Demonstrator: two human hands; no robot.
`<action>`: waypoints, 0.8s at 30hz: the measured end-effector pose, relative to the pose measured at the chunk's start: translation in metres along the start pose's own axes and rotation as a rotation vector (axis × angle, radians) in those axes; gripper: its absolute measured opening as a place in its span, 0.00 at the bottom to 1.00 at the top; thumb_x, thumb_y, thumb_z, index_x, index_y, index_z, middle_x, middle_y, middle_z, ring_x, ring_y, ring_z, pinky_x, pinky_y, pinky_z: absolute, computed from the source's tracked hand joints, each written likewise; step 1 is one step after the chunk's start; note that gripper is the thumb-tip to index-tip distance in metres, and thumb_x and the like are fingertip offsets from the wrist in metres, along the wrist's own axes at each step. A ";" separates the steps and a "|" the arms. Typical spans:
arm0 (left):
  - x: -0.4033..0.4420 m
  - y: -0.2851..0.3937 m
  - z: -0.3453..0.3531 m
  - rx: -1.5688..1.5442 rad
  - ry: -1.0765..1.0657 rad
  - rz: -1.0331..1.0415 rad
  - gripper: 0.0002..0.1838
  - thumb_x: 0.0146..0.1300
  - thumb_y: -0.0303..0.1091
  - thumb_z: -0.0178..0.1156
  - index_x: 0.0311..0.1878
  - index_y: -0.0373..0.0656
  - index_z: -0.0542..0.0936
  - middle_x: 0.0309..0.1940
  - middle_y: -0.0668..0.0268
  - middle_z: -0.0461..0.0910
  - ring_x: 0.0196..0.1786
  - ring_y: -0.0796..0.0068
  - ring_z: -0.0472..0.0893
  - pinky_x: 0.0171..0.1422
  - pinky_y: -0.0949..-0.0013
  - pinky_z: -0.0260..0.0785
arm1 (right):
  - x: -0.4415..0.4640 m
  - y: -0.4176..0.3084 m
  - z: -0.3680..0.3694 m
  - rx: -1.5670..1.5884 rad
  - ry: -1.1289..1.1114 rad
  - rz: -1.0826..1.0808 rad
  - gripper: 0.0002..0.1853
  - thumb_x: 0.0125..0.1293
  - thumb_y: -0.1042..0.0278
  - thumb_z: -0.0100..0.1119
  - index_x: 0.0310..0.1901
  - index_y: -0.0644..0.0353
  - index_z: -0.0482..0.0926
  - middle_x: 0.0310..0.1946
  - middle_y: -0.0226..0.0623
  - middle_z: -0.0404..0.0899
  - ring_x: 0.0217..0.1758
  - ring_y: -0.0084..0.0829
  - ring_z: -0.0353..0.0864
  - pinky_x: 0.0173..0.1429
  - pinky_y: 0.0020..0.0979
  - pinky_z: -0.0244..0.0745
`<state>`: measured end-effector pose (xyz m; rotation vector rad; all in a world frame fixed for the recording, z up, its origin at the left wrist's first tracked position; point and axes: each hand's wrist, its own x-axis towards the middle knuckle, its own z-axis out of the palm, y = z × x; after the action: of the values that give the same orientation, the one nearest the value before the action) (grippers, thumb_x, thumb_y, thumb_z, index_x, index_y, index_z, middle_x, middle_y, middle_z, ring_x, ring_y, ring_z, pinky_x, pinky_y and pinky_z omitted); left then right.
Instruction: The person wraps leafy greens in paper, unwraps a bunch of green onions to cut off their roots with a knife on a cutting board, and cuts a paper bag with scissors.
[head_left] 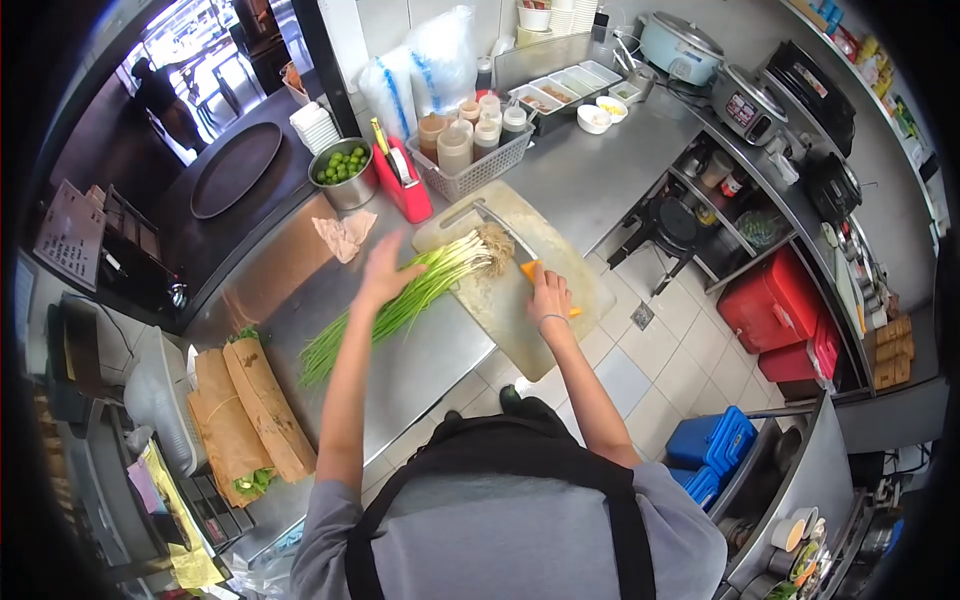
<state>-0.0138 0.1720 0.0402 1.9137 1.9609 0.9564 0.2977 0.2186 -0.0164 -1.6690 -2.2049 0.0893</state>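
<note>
Green spring onions (418,295) lie slantwise below my camera, their pale root ends on a cutting board (505,325) and their leafy tips across the steel counter (450,360). I see the left hand (383,272) with its fingers spread, just at the near-left side of the bundle; motion blurs it, and I cannot tell whether it touches the stalks. To the right of the roots, and apart from them, the right hand (550,298) is curled around the orange handle of a knife (516,243), whose blade passes close beside the root tangle.

For writing, I get little: handwritten lines on a board (72,232) at far left and a printed label on a cooker (750,96), neither legible to me. Blue marks on the plastic bags (440,60) are equally unreadable. Fingers cover most of the knife handle, the left forearm crosses close by the green leaves, and the lens's dark rim cuts off the corners.
</note>
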 end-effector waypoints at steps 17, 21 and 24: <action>-0.044 0.077 0.092 0.365 0.203 0.061 0.32 0.43 0.38 0.71 0.54 0.47 0.72 0.50 0.59 0.69 0.56 0.58 0.67 0.60 0.55 0.57 | -0.003 0.069 -0.040 1.237 -0.528 0.435 0.19 0.59 0.68 0.54 0.53 0.63 0.76 0.30 0.32 0.77 0.29 0.22 0.75 0.30 0.25 0.72; -0.032 0.087 0.093 0.399 0.204 0.074 0.31 0.42 0.38 0.71 0.54 0.46 0.73 0.52 0.58 0.68 0.58 0.57 0.66 0.61 0.54 0.57 | -0.042 0.068 -0.055 1.308 -0.413 0.442 0.18 0.61 0.69 0.54 0.52 0.64 0.76 0.31 0.29 0.77 0.29 0.18 0.75 0.26 0.22 0.70; -0.015 0.076 0.100 0.382 0.206 0.082 0.29 0.41 0.37 0.72 0.49 0.47 0.75 0.52 0.60 0.69 0.58 0.58 0.65 0.62 0.54 0.56 | -0.057 0.063 -0.065 1.362 -0.401 0.457 0.17 0.62 0.70 0.55 0.52 0.64 0.76 0.32 0.29 0.77 0.29 0.18 0.75 0.27 0.21 0.70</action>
<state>0.1078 0.1804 0.0056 2.1842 2.3404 0.8805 0.3900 0.1721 0.0126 -1.2325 -1.2054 1.6939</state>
